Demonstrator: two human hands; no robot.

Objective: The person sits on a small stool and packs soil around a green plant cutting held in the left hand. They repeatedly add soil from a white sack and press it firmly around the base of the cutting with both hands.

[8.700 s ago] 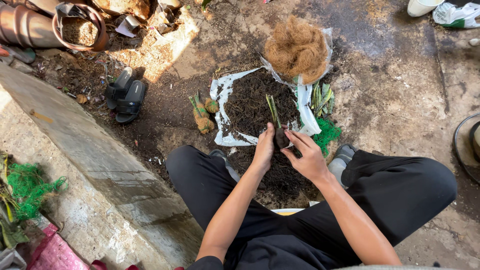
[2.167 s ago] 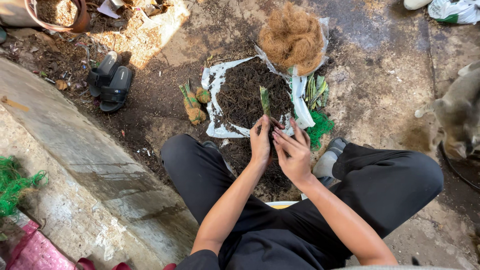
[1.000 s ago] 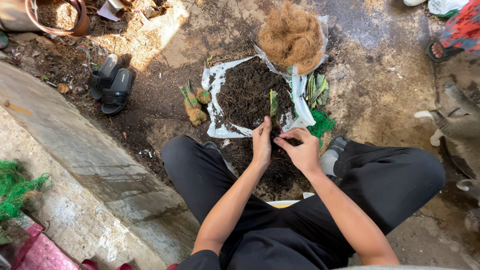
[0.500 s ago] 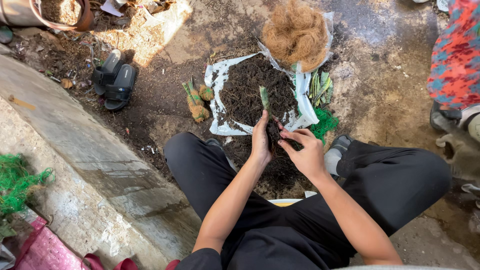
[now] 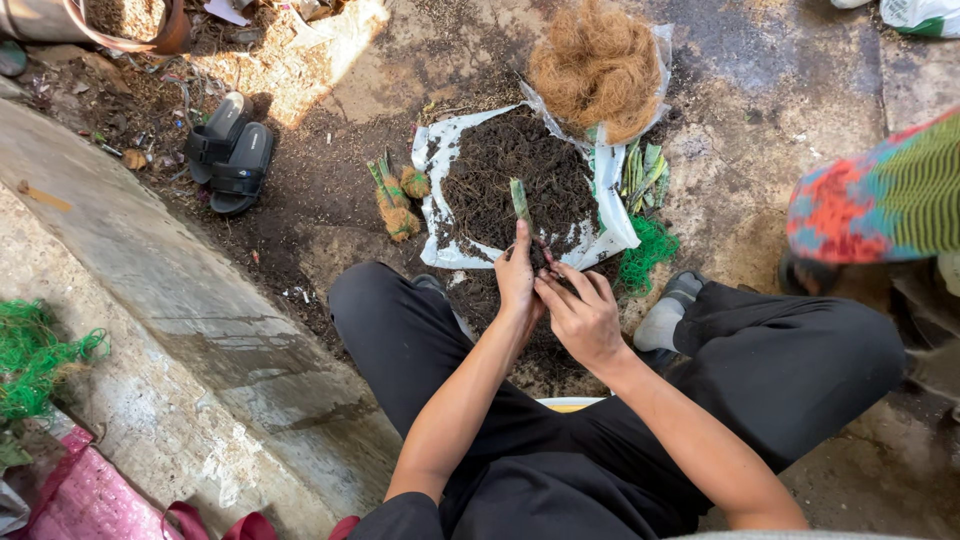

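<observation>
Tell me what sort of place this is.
Probably an outdoor yard or garden work spot on bare ground. A pile of dark soil lies on a torn white plastic sheet, a clump of brown coconut fibre sits beside it, and black sandals lie on the dirt.

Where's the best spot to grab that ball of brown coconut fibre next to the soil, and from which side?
Probably take the coconut fibre clump from above, fingers spread around its rounded top and sides. It sits on the far edge of the white sheet past the soil pile, loose and shaggy, so a wide grasp should hold better than a pinch.
</observation>
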